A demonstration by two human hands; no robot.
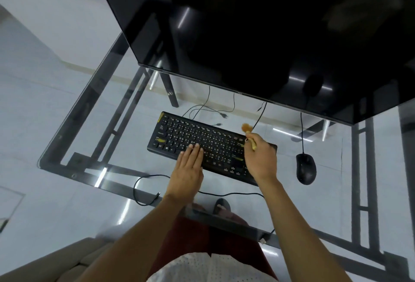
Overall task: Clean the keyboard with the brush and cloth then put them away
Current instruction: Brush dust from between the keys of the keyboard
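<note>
The left hand (187, 170) is laid flat on the black keyboard (202, 144), its fingers (193, 150) straight and together, pressed on the keys near the middle of the board. To the right of those fingers, the right hand (260, 157) is held over the keyboard's right end, its fingers curled round the handle of a small brush (247, 134). The tan bristles are seen just beyond the knuckles, above the far edge of the keys. The keyboard lies on a glass desk (112, 147). A black mouse (305, 169) is placed well right of the right hand. A dark monitor (258, 34) is seen beyond.
</note>
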